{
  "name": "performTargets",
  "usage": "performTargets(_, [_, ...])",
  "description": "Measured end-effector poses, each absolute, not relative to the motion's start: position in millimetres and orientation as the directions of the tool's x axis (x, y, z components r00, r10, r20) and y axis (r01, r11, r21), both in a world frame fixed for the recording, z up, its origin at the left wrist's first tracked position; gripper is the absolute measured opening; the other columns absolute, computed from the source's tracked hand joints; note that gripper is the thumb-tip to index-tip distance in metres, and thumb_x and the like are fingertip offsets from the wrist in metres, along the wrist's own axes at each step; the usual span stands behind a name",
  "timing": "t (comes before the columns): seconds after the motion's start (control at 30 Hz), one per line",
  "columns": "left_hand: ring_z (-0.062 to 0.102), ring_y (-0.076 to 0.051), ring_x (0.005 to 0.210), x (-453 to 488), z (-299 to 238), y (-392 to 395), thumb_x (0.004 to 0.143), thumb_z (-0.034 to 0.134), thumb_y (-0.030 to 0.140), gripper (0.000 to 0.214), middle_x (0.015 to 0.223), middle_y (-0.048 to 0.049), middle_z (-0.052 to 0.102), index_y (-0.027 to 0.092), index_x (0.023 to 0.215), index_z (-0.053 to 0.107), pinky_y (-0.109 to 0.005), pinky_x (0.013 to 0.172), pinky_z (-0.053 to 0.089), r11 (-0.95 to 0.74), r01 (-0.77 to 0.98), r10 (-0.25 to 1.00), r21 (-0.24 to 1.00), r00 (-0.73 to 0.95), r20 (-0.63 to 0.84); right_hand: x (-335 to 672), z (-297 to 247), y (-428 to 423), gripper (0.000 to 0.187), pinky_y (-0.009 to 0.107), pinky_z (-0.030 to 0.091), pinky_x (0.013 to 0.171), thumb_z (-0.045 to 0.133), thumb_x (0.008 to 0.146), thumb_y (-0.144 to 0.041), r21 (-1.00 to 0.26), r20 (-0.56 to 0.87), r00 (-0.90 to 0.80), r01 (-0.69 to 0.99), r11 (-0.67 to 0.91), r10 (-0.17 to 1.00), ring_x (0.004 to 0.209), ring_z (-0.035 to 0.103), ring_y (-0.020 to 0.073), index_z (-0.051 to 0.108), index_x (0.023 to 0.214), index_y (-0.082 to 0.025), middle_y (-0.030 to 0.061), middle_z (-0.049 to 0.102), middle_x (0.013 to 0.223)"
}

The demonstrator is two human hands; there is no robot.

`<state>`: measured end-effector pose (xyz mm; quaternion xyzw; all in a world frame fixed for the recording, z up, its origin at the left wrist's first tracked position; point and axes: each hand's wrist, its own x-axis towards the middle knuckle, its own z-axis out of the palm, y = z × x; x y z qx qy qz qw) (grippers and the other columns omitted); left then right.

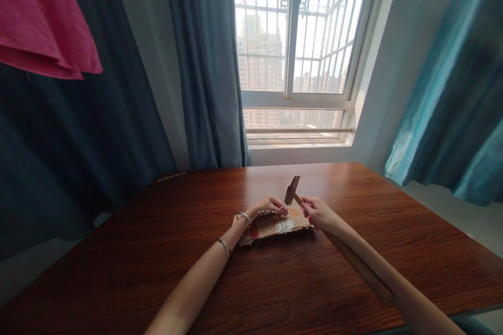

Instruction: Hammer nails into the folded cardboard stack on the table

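Observation:
My right hand is wrapped round the wooden handle of a hammer. Its metal head hangs just above the fingertips of my left hand, and the long handle runs back under my right forearm. My left hand rests at the far edge of a tan board full of small holes, its fingertips pinched on a thin upright nail. A row of small pale-headed pieces stands along the board beside that hand. On the board's near middle lies a small clear plastic bag; its contents are hard to make out.
The board lies on a glossy brown wooden table. Behind the table are a barred window and a blue curtain. Pink cloth hangs at upper left. A chain-like strip lies at the far left table edge.

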<state>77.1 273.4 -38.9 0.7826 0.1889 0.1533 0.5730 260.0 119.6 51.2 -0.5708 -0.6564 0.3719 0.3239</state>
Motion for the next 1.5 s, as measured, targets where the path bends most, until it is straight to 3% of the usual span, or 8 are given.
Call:
performTargets(0.2, [0.058, -0.015, 0.068, 77, -37, 270, 0.06, 0.071, 0.032, 0.03, 0.074, -0.0078, 0.067, 0.008, 0.078, 0.07, -0.023, 0.064, 0.043, -0.249, 0.134, 0.481, 0.959, 0.877, 0.002, 259, 60, 118, 0.021, 0.014, 0.031, 0.03, 0.034, 0.083, -0.033, -0.864, -0.016, -0.125, 0.501, 0.049, 0.992, 0.035, 0.039, 0.0036, 0.048, 0.086, -0.017, -0.0052, 0.041, 0.057])
performTargets(0.57, [0.057, -0.014, 0.065, 78, -30, 266, 0.058, 0.072, 0.031, 0.027, 0.07, -0.0069, 0.066, 0.009, 0.072, 0.07, -0.022, 0.062, 0.042, -0.2, 0.14, 0.461, 0.97, 0.887, -0.033, 262, 45, 123, 0.021, 0.013, 0.029, 0.032, 0.034, 0.083, -0.031, -0.836, 0.006, -0.138, 0.542, 0.081, 0.99, 0.035, 0.038, 0.0029, 0.046, 0.075, -0.016, -0.0045, 0.044, 0.056])
performTargets(0.8, [0.058, -0.014, 0.067, 77, -28, 267, 0.059, 0.071, 0.031, 0.027, 0.074, -0.0079, 0.066, 0.008, 0.074, 0.07, -0.022, 0.064, 0.042, -0.232, 0.097, 0.405, 0.968, 0.914, 0.005, 261, 45, 123, 0.021, 0.015, 0.03, 0.03, 0.034, 0.082, -0.034, -0.87, -0.025, -0.13, 0.491, 0.043, 0.991, 0.033, 0.037, 0.0038, 0.046, 0.08, -0.017, -0.0053, 0.042, 0.056])
performTargets(1.5, [0.059, -0.016, 0.071, 75, -26, 265, 0.062, 0.07, 0.034, 0.032, 0.077, -0.0087, 0.067, 0.008, 0.08, 0.07, -0.024, 0.065, 0.042, -0.3, 0.123, 0.441, 0.946, 0.897, 0.024, 259, 56, 117, 0.028, 0.013, 0.031, 0.03, 0.038, 0.08, -0.041, -0.896, -0.005, -0.132, 0.441, 0.054, 0.991, 0.035, 0.038, 0.0028, 0.051, 0.088, -0.017, -0.0047, 0.045, 0.059])
